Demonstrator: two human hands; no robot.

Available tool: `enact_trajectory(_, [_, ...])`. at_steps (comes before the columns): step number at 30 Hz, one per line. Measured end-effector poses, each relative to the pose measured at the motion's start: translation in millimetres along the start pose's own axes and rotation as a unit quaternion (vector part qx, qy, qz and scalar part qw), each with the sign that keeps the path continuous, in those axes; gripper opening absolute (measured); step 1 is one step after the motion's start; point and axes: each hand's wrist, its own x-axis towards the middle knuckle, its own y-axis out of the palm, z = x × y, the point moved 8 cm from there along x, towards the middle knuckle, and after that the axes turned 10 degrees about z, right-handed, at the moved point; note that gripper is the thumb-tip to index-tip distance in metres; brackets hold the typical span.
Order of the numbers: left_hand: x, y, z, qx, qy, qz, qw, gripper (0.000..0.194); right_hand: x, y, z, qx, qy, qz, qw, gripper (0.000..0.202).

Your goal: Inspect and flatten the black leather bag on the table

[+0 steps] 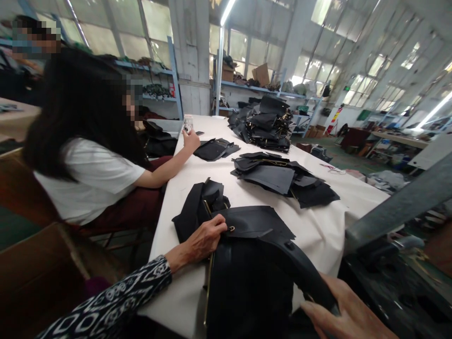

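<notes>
A large black piece (250,287) with a gold zipper down its left side lies at the near edge of the white-covered table. My left hand (205,235) is closed on its upper left edge, beside a small gold ring (231,229). At the lower right my right hand (342,306) grips a curved black strip (303,263), thumb on the near side and fingers partly hidden behind it. Just beyond, a flat dark panel (254,221) and folded black pieces with a zipper (192,212) lie on the table.
Stacked dark panels (268,179) lie mid-table, with a taller pile (264,122) behind. At left sits a person in a white shirt (95,174), one hand holding a small object. A grey metal bar (402,202) slants along the right. Shelves (247,87) stand behind.
</notes>
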Motion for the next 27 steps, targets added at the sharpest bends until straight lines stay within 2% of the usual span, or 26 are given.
enact_trajectory(3, [-14, -1.5, -3, -0.005, 0.027, -0.061, 0.998, 0.029, 9, -5, 3, 0.002, 0.022, -0.026, 0.999, 0.032])
enact_trajectory(5, [-23, -0.6, -3, -0.004, 0.038, -0.084, 0.996, 0.033, 17, -3, 9, 0.001, 0.038, -0.010, 0.999, 0.030])
enact_trajectory(7, [-28, 0.6, -1, -0.011, 0.048, -0.099, 0.994, 0.035, 25, 2, 15, 0.003, 0.047, 0.020, 0.999, 0.028])
enact_trajectory(11, [-28, 0.9, 5, -0.047, 0.068, -0.115, 0.990, 0.036, 37, 3, 18, 0.010, 0.059, 0.030, 0.998, 0.027])
enact_trajectory(13, [-21, 2.3, 9, -0.067, 0.059, -0.092, 0.992, 0.037, 40, 5, 13, 0.003, 0.074, 0.039, 0.997, 0.027])
enact_trajectory(17, [-1, 10.9, 13, -0.048, 0.023, 0.024, 0.998, 0.037, 43, 6, 8, -0.006, 0.083, 0.054, 0.995, 0.025])
enact_trajectory(19, [6, 14.8, 11, -0.019, 0.029, 0.071, 0.997, 0.036, 43, 4, 10, -0.007, 0.079, 0.047, 0.996, 0.023])
enact_trajectory(22, [10, 21.2, 5, 0.028, 0.054, 0.097, 0.993, 0.041, 44, 0, 14, -0.010, 0.077, 0.025, 0.997, 0.022])
enact_trajectory(24, [6, 25.0, 6, 0.051, 0.025, 0.079, 0.995, 0.047, 46, 0, 14, 0.003, 0.079, 0.022, 0.997, 0.023])
enact_trajectory(27, [-13, 20.8, 10, 0.049, -0.049, -0.033, 0.997, 0.052, 49, -1, 12, 0.017, 0.087, 0.029, 0.996, 0.029])
